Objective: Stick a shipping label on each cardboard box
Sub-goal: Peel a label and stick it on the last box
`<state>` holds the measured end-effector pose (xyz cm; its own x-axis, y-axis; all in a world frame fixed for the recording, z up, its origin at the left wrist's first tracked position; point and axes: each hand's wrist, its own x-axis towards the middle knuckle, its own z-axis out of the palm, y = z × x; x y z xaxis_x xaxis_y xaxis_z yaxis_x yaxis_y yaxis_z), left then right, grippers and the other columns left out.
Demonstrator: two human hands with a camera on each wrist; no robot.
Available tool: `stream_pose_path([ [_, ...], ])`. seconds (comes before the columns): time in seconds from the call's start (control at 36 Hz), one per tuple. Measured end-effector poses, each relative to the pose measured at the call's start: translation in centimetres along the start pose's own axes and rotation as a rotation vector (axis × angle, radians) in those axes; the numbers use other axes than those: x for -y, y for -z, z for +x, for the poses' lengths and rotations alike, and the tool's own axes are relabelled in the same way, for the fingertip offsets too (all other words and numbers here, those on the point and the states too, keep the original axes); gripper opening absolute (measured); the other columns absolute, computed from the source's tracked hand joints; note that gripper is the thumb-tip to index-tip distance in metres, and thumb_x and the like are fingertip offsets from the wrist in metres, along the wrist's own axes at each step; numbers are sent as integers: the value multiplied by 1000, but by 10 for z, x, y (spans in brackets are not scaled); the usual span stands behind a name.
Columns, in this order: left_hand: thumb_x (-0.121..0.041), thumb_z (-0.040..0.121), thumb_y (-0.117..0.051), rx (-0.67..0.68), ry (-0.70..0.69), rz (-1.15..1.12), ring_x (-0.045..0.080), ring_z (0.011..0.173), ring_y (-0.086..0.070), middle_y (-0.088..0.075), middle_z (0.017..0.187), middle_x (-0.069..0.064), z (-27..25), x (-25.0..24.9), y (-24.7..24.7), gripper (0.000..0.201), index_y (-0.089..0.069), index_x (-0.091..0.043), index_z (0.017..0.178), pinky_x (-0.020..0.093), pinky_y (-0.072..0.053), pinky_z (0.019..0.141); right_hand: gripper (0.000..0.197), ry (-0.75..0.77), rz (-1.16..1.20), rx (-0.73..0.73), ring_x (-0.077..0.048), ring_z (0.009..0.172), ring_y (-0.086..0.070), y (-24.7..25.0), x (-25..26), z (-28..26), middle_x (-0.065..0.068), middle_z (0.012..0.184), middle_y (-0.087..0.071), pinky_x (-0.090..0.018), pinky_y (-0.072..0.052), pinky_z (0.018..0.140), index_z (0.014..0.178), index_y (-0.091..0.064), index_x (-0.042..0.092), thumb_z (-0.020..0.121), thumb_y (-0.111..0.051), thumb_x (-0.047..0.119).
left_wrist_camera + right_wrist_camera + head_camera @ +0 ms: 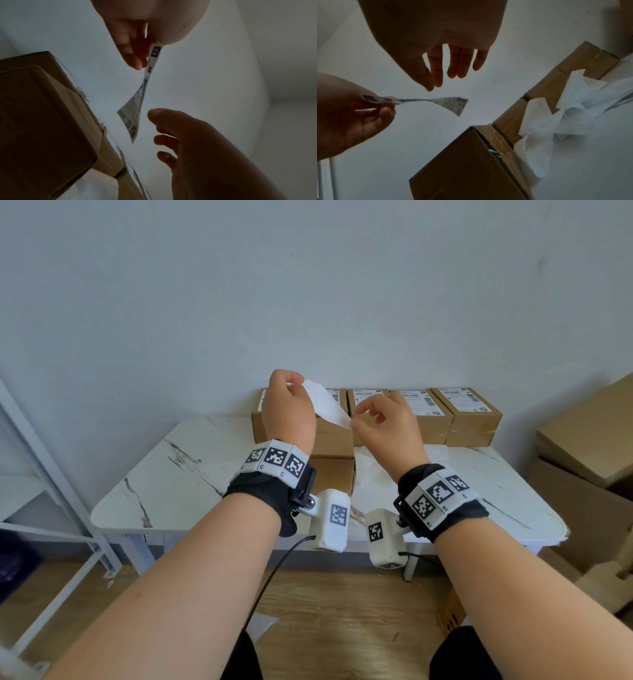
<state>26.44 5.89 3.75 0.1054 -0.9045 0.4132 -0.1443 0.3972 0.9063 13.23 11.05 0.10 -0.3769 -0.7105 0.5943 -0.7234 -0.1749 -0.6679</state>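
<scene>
My left hand is raised over the table and pinches one end of a white shipping label, printed side down. The label hangs free and twisted. My right hand hovers at the label's loose lower corner, thumb and fingers loosely curled; both wrist views show a gap between them and the paper. Below the hands stands a plain brown cardboard box with no label on the part of its top that shows. Three labelled boxes line the back of the table.
Crumpled white backing paper lies right of the plain box on the marble-look table. Large cardboard cartons stand at the right. A white metal rack stands at the left. The wall is close behind the boxes.
</scene>
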Motion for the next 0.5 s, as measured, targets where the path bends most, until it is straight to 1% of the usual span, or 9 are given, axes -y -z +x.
stream_pose_path([
  [0.03, -4, 91, -29, 2, 6, -1, 35, 71, -65, -54, 80, -8, 0, -1, 0, 29, -53, -21, 93, 31, -54, 54, 12, 11, -14, 21, -12, 90, -52, -1, 1, -1, 7, 93, -51, -46, -45, 94, 86, -64, 29, 75, -65, 33],
  [0.08, -4, 92, -30, 9, 14, -24, 34, 70, -65, -53, 86, -8, -1, -4, 1, 28, -54, -19, 93, 16, -41, 38, 18, 25, -50, 43, -11, 91, -50, -3, 3, -3, 9, 94, -49, -41, -42, 96, 89, -63, 28, 74, -70, 36],
  [0.14, -4, 93, -30, 12, 16, -41, 32, 69, -64, -55, 93, -3, -3, -4, 1, 28, -54, -18, 92, 11, -36, 35, 19, 36, -89, 36, -11, 90, -48, -4, 4, -5, 7, 94, -50, -39, -39, 96, 89, -62, 27, 75, -72, 36],
  [0.19, -3, 92, -31, 15, 10, -61, 26, 64, -62, -59, 99, 5, -4, -5, 0, 28, -54, -18, 91, 13, -38, 36, 13, 49, -92, 2, -13, 87, -49, -6, 3, -4, 5, 91, -51, -44, -41, 94, 86, -63, 25, 78, -72, 30],
  [0.22, -3, 92, -31, 21, 8, -77, 22, 61, -61, -61, 98, 8, -5, -5, 1, 28, -54, -18, 91, 15, -41, 38, 9, 51, -80, -18, -14, 86, -50, -7, 3, -4, 6, 89, -51, -46, -43, 91, 82, -63, 25, 79, -71, 26],
  [0.31, -3, 92, -31, 30, 8, -108, 16, 54, -57, -61, 88, 13, -4, -4, 2, 28, -55, -16, 91, 19, -43, 39, 12, 45, -68, -41, -17, 87, -53, -8, 2, -2, 10, 84, -48, -50, -45, 90, 77, -60, 29, 82, -70, 24],
  [0.36, -4, 92, -30, 27, 10, -116, 16, 53, -55, -59, 82, 10, -3, -3, 2, 29, -56, -16, 92, 20, -43, 39, 13, 30, -83, -33, -18, 88, -54, -7, 2, -1, 11, 85, -48, -50, -45, 91, 78, -59, 31, 83, -69, 24],
  [0.42, -7, 94, -28, -1, 3, -128, 16, 53, -55, -55, 77, 4, -2, -3, 3, 29, -55, -17, 94, 24, -47, 43, 12, -6, -78, -38, -18, 89, -55, -6, -1, 1, 7, 89, -51, -49, -46, 91, 80, -59, 29, 84, -67, 22],
  [0.5, -18, 98, -31, -44, 3, -109, 19, 59, -57, -56, 76, -1, 3, -1, 6, 23, -54, -21, 98, 34, -53, 55, 5, -100, -21, -35, -18, 88, -57, -1, -3, 3, 4, 94, -55, -42, -50, 88, 82, -61, 23, 87, -63, 21],
])
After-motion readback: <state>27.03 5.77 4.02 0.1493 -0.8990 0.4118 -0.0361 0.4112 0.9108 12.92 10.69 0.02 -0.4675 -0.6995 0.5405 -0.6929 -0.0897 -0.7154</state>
